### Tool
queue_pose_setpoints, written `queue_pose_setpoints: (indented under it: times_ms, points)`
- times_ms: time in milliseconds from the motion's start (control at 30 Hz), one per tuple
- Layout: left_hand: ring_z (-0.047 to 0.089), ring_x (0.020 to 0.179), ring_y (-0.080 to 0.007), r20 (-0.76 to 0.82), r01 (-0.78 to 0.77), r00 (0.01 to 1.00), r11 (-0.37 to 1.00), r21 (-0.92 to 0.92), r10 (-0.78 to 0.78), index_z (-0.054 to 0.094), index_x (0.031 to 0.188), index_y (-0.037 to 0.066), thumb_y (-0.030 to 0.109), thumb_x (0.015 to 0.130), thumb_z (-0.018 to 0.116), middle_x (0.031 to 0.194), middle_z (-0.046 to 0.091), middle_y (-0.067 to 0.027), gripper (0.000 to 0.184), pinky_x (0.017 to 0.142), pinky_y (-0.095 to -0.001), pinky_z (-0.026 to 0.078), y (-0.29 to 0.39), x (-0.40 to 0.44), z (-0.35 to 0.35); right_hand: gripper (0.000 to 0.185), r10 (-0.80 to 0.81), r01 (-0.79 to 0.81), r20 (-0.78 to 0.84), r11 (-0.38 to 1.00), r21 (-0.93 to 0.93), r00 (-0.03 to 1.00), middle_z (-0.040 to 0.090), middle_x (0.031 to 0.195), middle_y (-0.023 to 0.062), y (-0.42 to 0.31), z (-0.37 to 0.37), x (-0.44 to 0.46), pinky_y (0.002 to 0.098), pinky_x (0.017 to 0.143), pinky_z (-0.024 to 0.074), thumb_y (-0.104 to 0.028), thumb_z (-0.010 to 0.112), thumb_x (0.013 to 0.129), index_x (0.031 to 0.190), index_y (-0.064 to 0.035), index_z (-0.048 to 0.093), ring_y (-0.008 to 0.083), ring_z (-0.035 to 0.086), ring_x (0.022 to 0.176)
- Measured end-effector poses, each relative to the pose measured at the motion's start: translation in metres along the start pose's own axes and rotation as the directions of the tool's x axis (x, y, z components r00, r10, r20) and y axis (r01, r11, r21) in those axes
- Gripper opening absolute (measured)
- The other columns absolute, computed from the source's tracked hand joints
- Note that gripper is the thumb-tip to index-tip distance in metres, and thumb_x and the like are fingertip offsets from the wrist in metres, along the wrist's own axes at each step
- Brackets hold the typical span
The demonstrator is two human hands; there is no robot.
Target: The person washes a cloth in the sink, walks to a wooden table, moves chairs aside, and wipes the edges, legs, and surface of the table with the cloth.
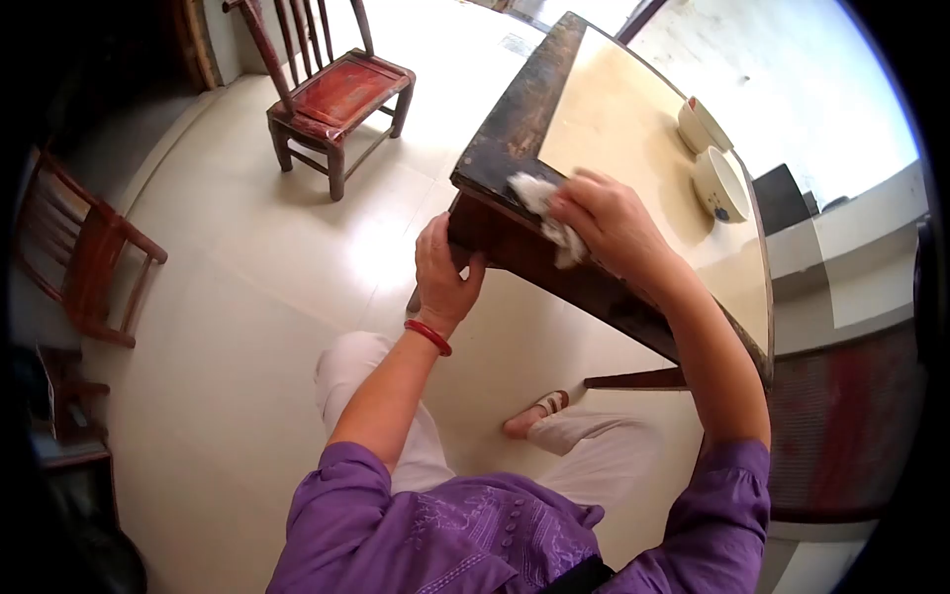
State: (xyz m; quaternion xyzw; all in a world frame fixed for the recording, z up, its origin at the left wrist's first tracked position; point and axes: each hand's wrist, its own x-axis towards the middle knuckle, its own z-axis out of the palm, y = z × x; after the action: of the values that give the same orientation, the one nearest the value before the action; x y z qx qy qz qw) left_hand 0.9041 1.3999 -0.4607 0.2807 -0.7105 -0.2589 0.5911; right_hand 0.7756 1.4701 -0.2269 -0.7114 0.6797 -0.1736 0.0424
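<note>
A white cloth [540,198] is bunched under my right hand [604,220], whose fingers are closed on it at the dark front edge of the table [510,134]. Part of the cloth hangs over that edge. My left hand [445,272], with a red bangle at the wrist, is at the table's near left corner, below the top, its thumb apart from the fingers and nothing visible in it. The tabletop has a pale yellow panel [614,109] set in a dark, worn frame.
Two bowls, one plain-looking [705,126] and one with a blue pattern [720,185], stand near the table's right side. A red wooden chair [346,91] is beyond the table's left corner. Another wooden chair [94,257] is at the far left.
</note>
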Motion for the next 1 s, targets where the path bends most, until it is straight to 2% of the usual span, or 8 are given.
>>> queue_pose_setpoints:
  times_ms: [133, 233, 467, 567, 733, 833, 933, 1000]
  points:
    - [0.047, 0.114, -0.0381, -0.003, 0.025, 1.000, 0.999, -0.029, -0.025, 0.037, 0.133, -0.001, 0.006, 0.074, 0.069, 0.125, 0.048, -0.0207, 0.067, 0.098, -0.0454, 0.039, 0.004, 0.000, 0.001, 0.019, -0.170, 0.177, -0.225, 0.984, 0.012, 0.959, 0.056, 0.081, 0.0136, -0.003, 0.038, 0.057, 0.0374, 0.070, 0.0455, -0.018, 0.059, 0.090, 0.085, 0.0007, 0.060, 0.0323, 0.056, 0.079]
    - [0.047, 0.114, -0.0382, 0.002, 0.014, 1.000, 1.000, -0.023, -0.013, 0.038, 0.133, -0.001, 0.007, 0.074, 0.069, 0.125, 0.049, -0.0201, 0.067, 0.098, -0.0459, 0.039, 0.006, 0.000, -0.002, 0.020, -0.163, 0.185, -0.237, 0.980, 0.073, 0.958, 0.056, 0.081, 0.0137, -0.003, 0.038, 0.052, 0.0369, 0.070, 0.0456, -0.019, 0.060, 0.089, 0.085, 0.0007, 0.060, 0.0326, 0.056, 0.079]
    - [0.046, 0.115, -0.0385, 0.028, 0.001, 1.000, 1.000, -0.004, 0.000, 0.039, 0.132, -0.001, 0.008, 0.074, 0.070, 0.125, 0.049, -0.0203, 0.067, 0.098, -0.0459, 0.039, -0.003, 0.002, -0.005, 0.020, 0.060, -0.062, 0.046, 0.996, 0.057, 0.997, 0.059, 0.083, 0.0141, 0.001, -0.008, -0.009, 0.0389, 0.070, 0.0465, -0.022, 0.059, 0.090, 0.086, -0.0024, 0.064, 0.0326, 0.059, 0.080]
    - [0.047, 0.115, -0.0385, 0.024, 0.009, 1.000, 1.000, -0.029, -0.008, 0.039, 0.132, 0.000, 0.008, 0.074, 0.070, 0.125, 0.049, -0.0202, 0.067, 0.098, -0.0456, 0.039, -0.001, 0.000, -0.005, 0.024, 0.188, -0.173, -0.096, 0.974, 0.146, 0.977, 0.060, 0.085, 0.0151, -0.007, 0.015, 0.033, 0.0399, 0.071, 0.0467, -0.025, 0.058, 0.090, 0.087, -0.0028, 0.065, 0.0340, 0.059, 0.081]
    - [0.047, 0.114, -0.0383, 0.025, 0.028, 0.999, 0.999, -0.043, -0.026, 0.039, 0.133, 0.000, 0.007, 0.073, 0.070, 0.125, 0.049, -0.0196, 0.068, 0.097, -0.0454, 0.039, 0.005, 0.002, -0.006, 0.029, -0.087, 0.107, -0.202, 0.990, 0.090, 0.975, 0.061, 0.086, 0.0176, -0.011, 0.041, 0.067, 0.0418, 0.074, 0.0470, -0.029, 0.058, 0.089, 0.086, -0.0007, 0.065, 0.0363, 0.059, 0.083]
    - [0.048, 0.114, -0.0381, 0.031, 0.003, 1.000, 1.000, -0.007, -0.002, 0.039, 0.132, 0.000, 0.006, 0.072, 0.071, 0.125, 0.050, -0.0194, 0.068, 0.097, -0.0455, 0.039, 0.000, 0.002, -0.006, 0.029, 0.021, -0.020, -0.045, 0.999, 0.026, 0.999, 0.061, 0.084, 0.0178, -0.012, 0.017, 0.030, 0.0423, 0.075, 0.0471, -0.028, 0.058, 0.089, 0.085, 0.0001, 0.063, 0.0379, 0.058, 0.083]
    - [0.048, 0.114, -0.0380, 0.051, -0.034, 0.998, 0.999, -0.006, 0.034, 0.039, 0.132, 0.000, 0.006, 0.072, 0.071, 0.125, 0.050, -0.0192, 0.068, 0.097, -0.0455, 0.039, -0.003, 0.003, -0.010, 0.025, 0.143, -0.142, 0.011, 0.989, -0.051, 0.990, 0.061, 0.078, 0.0123, -0.010, -0.002, -0.007, 0.0345, 0.066, 0.0482, -0.023, 0.056, 0.093, 0.085, 0.0000, 0.062, 0.0276, 0.059, 0.071]
    - [0.048, 0.114, -0.0381, 0.048, -0.041, 0.998, 0.999, -0.013, 0.041, 0.040, 0.132, 0.001, 0.006, 0.072, 0.072, 0.124, 0.050, -0.0191, 0.069, 0.098, -0.0455, 0.039, -0.005, 0.004, -0.011, 0.031, 0.494, -0.482, 0.070, 0.792, 0.375, 0.867, 0.060, 0.074, 0.0082, -0.016, -0.012, -0.022, 0.0332, 0.063, 0.0472, -0.028, 0.053, 0.095, 0.082, -0.0014, 0.062, 0.0213, 0.058, 0.067]
